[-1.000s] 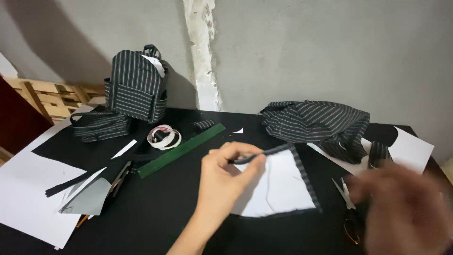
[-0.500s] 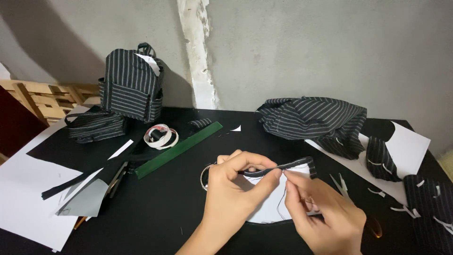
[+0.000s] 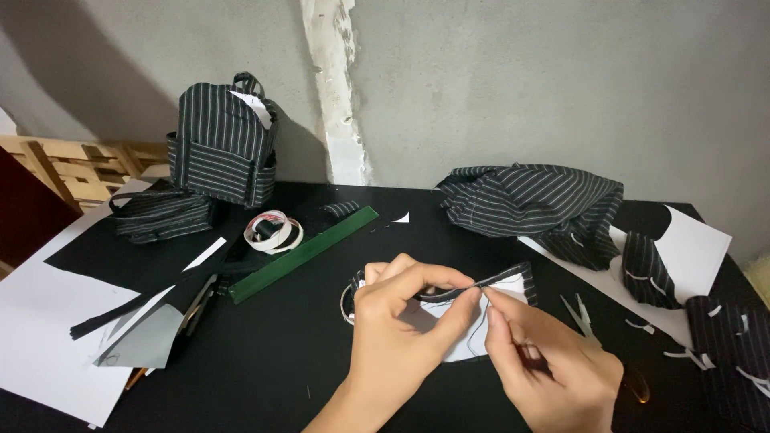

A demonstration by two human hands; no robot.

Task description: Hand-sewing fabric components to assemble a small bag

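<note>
My left hand [image 3: 401,333] pinches the striped black edge of a small fabric piece with white lining [image 3: 501,289], holding it just above the black table. My right hand [image 3: 553,365] is closed beside it, fingertips meeting the left thumb at the fabric's rim, with a thin dark thread [image 3: 484,333] hanging below them. Whether it holds a needle I cannot tell. Small scissors [image 3: 581,314] lie just right of my right hand.
A green ruler [image 3: 305,252] and tape rolls [image 3: 273,232] lie to the left. A striped mini backpack [image 3: 224,152] and a flat striped bag [image 3: 160,215] stand at the back left, a striped fabric heap [image 3: 537,200] at the back right. White paper sheets [image 3: 48,353] and fabric scraps [image 3: 726,337] flank the table.
My right hand came in from the blurred far right to meet the left at the fabric edge. The fabric piece was lifted and folded from lying flat.
</note>
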